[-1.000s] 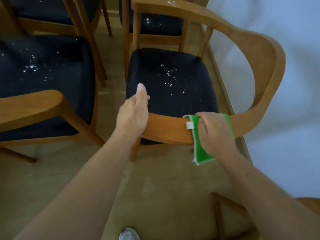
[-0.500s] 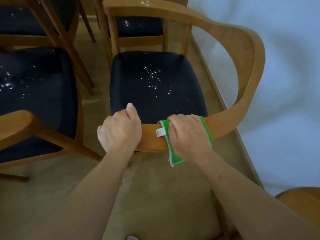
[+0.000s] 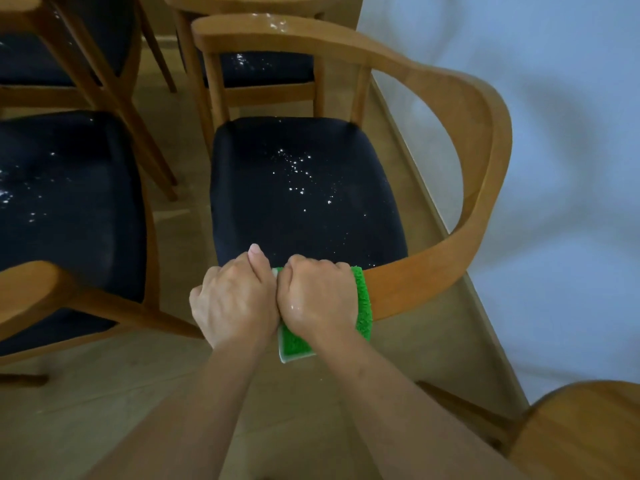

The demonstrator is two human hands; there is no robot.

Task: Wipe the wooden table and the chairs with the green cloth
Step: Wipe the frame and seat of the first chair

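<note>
A wooden chair (image 3: 485, 140) with a curved backrest and a dark seat speckled with white droplets stands in front of me. The green cloth (image 3: 362, 306) is wrapped over the near end of its curved rail. My right hand (image 3: 317, 299) grips the cloth around the rail. My left hand (image 3: 235, 303) grips the rail's end right beside it, thumb up, touching the right hand. The rail end itself is hidden under both hands.
A second chair (image 3: 69, 209) with a wet dark seat stands to the left, more chairs (image 3: 263, 67) behind. A white wall (image 3: 554, 168) runs along the right. A wooden edge (image 3: 581, 427) shows at bottom right. The floor (image 3: 104, 410) is wooden.
My right hand has slid the cloth leftward along the rail until it meets my left hand. My left hand went from open above the rail to gripping its end.
</note>
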